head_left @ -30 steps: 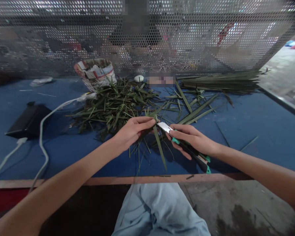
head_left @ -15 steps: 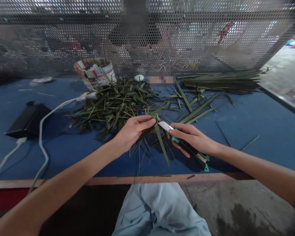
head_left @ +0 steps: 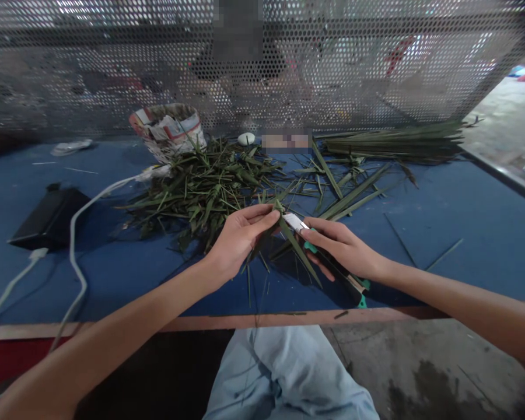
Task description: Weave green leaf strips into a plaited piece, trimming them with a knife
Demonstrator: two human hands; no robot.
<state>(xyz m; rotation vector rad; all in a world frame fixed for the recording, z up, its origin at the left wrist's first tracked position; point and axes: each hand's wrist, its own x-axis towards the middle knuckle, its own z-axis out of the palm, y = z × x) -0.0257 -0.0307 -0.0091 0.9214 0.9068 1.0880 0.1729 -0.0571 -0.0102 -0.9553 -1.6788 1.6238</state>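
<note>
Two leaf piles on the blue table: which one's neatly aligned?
The far right bundle of long leaves, all lying parallel; the heap left of it is a tangle of short pieces.

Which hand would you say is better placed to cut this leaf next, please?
Probably the right hand: it grips the utility knife with its blade beside the leaf, while the left hand only holds the leaf.

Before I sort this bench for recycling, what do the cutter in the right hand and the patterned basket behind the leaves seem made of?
The utility knife in the right hand looks like dark plastic with teal trim, fairly matte. Its blade looks like bare steel, going by the silvery shine. The basket seems folded from printed paper strips, judging by its magazine-like colours, though any coating can't be told.
</note>
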